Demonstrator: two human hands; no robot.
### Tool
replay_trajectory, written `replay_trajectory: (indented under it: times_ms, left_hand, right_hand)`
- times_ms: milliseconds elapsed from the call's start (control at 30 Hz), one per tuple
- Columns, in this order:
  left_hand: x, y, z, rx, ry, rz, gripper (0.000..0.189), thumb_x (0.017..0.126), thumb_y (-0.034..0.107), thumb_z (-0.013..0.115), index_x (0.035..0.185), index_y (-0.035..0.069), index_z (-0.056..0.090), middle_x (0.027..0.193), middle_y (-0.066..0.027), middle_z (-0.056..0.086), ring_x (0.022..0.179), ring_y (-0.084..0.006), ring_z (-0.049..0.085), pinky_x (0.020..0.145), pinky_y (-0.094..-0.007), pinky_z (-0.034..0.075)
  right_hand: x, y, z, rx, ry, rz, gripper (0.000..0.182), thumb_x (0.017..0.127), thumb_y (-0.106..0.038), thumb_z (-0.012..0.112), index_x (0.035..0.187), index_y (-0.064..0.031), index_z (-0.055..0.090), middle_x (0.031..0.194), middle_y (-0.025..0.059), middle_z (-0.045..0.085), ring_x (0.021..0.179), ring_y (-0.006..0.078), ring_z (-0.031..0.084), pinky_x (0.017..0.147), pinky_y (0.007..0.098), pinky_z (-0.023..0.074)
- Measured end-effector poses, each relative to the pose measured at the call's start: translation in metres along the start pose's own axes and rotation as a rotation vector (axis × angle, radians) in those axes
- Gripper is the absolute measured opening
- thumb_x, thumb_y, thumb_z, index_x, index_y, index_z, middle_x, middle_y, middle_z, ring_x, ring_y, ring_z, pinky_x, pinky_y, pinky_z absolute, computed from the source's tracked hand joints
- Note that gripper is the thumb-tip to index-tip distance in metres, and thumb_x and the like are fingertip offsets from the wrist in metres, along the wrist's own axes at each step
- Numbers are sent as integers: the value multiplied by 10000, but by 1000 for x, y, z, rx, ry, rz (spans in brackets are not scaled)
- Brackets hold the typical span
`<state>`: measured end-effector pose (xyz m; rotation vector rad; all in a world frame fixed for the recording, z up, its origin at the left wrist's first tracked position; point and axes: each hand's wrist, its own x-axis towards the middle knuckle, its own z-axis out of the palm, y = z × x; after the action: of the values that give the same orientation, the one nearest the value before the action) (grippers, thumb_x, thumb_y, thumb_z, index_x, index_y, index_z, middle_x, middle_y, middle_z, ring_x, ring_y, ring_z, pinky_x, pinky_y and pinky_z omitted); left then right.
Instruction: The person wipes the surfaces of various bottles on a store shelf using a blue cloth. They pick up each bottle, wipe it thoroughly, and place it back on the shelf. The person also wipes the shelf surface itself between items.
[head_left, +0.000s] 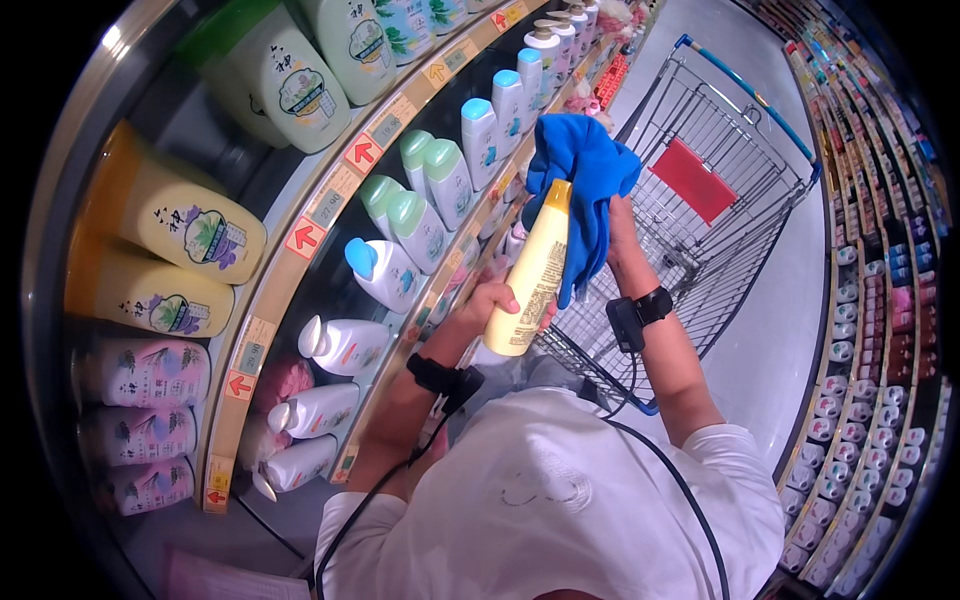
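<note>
My left hand (489, 306) grips the lower part of a pale yellow plastic bottle (529, 281) with a darker yellow cap (557, 194). The bottle is tilted, its cap end up and to the right, and a printed text panel shows on its side. My right hand (620, 227) holds a bunched blue cloth (582, 161), which hides most of the fingers. The cloth lies against the cap and upper side of the bottle, and one end hangs down beside it. Both wrists wear black straps with small devices and cables.
On the left, store shelves with a price rail (330, 199) hold body-wash bottles (202, 232), green-capped bottles (418, 229) and white pump bottles (345, 346). A metal shopping cart (720, 262) with a red panel (694, 180) stands ahead to the right. Further right is another stocked shelf (862, 420).
</note>
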<state>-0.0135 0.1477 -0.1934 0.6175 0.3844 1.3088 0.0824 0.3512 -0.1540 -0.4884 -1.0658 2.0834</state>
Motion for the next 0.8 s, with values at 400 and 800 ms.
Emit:
replay_trajectory:
  times_ms: [400,800]
  left_hand:
    - [-15,75,69,-363,514,242,692,872,487,519,1340,5,351,1135,-242,521,1033,-350,568,914,-509,477]
    - [-12,75,72,-445,500,239,699,885,532,520,1333,17,370,1083,-227,551,979,-331,595,871,-476,504]
  right_hand:
    - [-56,49,-40,-1339,-938,-191,707,662,-209,782,1299,-120,489,1371,149,413,1253,340,421,1014,446,383]
    - [-79,54,-27,-1457,-1158,-302,717,640,-349,801,1286,-219,518,1436,138,335,1327,422,286,1069,535,281]
